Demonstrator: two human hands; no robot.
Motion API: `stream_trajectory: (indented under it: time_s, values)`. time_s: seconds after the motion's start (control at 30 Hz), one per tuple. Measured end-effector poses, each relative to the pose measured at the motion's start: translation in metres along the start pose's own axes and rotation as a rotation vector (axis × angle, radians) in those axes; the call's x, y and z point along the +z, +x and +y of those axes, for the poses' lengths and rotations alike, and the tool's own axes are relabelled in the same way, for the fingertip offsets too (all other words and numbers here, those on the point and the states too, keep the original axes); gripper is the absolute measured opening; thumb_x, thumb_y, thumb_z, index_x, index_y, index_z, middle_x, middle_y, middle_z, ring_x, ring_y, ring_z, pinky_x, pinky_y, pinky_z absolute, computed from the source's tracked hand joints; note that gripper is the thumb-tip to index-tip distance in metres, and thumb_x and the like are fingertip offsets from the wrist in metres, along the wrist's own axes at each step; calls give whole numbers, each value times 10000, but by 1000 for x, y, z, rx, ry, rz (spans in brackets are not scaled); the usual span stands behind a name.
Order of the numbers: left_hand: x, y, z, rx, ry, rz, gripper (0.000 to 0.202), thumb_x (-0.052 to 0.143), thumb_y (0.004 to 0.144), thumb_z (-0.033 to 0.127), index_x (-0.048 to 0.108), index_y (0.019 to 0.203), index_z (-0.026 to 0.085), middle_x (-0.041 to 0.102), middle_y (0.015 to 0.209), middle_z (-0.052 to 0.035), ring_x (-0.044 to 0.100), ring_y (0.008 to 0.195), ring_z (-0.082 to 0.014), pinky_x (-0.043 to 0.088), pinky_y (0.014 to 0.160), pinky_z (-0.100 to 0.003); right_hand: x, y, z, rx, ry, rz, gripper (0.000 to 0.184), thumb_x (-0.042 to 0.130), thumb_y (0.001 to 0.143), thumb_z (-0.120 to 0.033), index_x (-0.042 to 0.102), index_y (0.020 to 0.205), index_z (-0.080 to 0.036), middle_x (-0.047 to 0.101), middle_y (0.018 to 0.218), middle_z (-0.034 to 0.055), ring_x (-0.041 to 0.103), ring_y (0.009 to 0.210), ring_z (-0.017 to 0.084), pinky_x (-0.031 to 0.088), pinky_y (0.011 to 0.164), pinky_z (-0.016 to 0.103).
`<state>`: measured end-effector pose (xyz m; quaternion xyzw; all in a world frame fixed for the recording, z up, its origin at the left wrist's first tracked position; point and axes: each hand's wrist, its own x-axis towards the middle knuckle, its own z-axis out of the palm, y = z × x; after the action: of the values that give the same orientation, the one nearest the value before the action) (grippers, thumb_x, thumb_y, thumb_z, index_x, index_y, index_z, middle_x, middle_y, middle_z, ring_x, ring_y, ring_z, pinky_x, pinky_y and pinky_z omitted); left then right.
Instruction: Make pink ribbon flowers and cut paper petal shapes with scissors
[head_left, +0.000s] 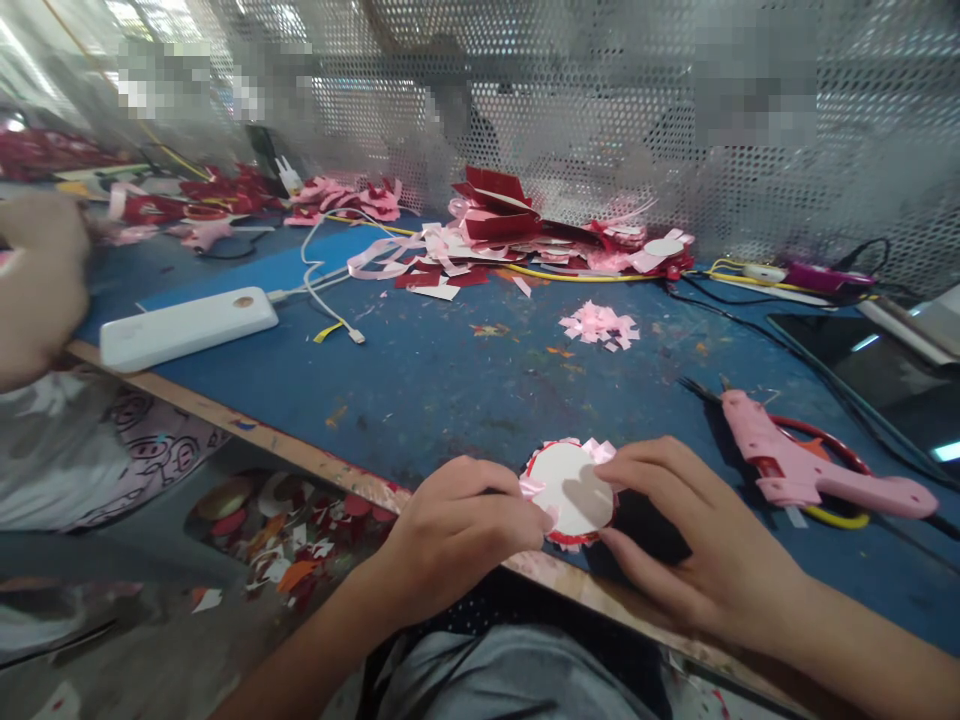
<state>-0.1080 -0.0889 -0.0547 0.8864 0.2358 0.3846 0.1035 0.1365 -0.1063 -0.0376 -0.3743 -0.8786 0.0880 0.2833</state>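
Observation:
A round white card disc (574, 490) with a red rim and pink ribbon pieces around its edge lies near the table's front edge. My left hand (472, 510) is closed at the disc's left side, with a small glossy pink ribbon piece (533, 487) at its fingertips. My right hand (697, 540) grips the disc's right edge between thumb and fingers. To the right lies a pink glue gun (806, 460), its nozzle pointing away to the upper left. Beyond the disc sits a small heap of cut pink ribbon pieces (600, 325).
White power bank (191, 325) with a cable lies at the left edge. Red and pink scraps (510, 225) line the perforated metal screen (562, 110). A dark tablet-like panel (877, 370) is at right. Another person's hand (37, 285) shows far left. Scraps fill a bin (292, 535) below.

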Motion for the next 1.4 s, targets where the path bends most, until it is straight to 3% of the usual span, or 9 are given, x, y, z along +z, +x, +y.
stream_trajectory:
  time_s: [0.17,0.3,0.47,0.77,1.0,1.1,1.2,1.33,1.4]
  values:
    - [-1,3,2,6,-16,-27,151,566,814,95,618,894,213,725,881,38,616,867,-116,447,794,-229,1,-1,9,-30,-48,-142,595,517,738,-119,392,1320,-143,407,1363,152,360,1267,260,338,1050,453]
    - [0,3,3,16,-12,-2,220,563,754,39,615,878,213,725,903,30,614,902,-122,463,817,-244,3,-3,11,-18,-43,-183,592,489,745,-114,395,1329,-154,409,1375,139,352,1280,242,337,1060,446]
    - [0,4,5,20,-10,138,260,579,691,13,586,873,199,706,958,-31,611,926,-159,478,856,-325,4,-1,10,-16,-62,-170,568,493,772,-135,400,1333,-148,429,1367,140,375,1265,246,355,1050,450]
    - [-3,3,3,-291,-126,390,210,525,772,8,570,829,205,642,951,-33,580,937,-154,473,835,-317,8,1,25,-65,-39,-69,338,434,895,-128,531,1214,-181,620,1183,101,550,1099,216,451,946,395]
    - [-15,17,-3,-598,-554,523,84,558,847,188,605,909,221,624,1090,-31,565,1032,-157,447,831,-243,-7,10,25,437,492,199,203,486,906,-335,643,853,-219,680,800,23,624,750,157,485,658,235]
    - [-22,48,-7,-641,-997,403,242,491,887,358,575,1060,212,603,1201,-80,517,1164,-224,430,916,-327,-6,16,22,466,787,313,219,563,851,-408,644,797,-212,659,749,17,592,691,150,467,641,240]
    - [-23,92,-8,-616,-1357,107,522,352,888,563,528,1170,161,555,1285,-143,469,1231,-268,343,1021,-410,2,20,18,484,985,347,222,606,824,-423,662,879,-216,668,794,20,573,685,137,454,665,248]
    - [-12,151,-9,-603,-1546,-228,711,233,852,676,511,1188,115,563,1263,-193,504,1186,-306,327,1005,-470,8,25,16,533,1137,446,232,639,798,-430,666,892,-220,672,775,14,565,658,123,447,657,242]
    - [-2,170,-11,-585,-1558,-293,730,222,842,692,529,1159,111,580,1235,-200,531,1150,-304,366,967,-459,8,28,19,552,1168,515,268,665,765,-453,663,896,-219,674,766,14,566,643,124,454,634,242]
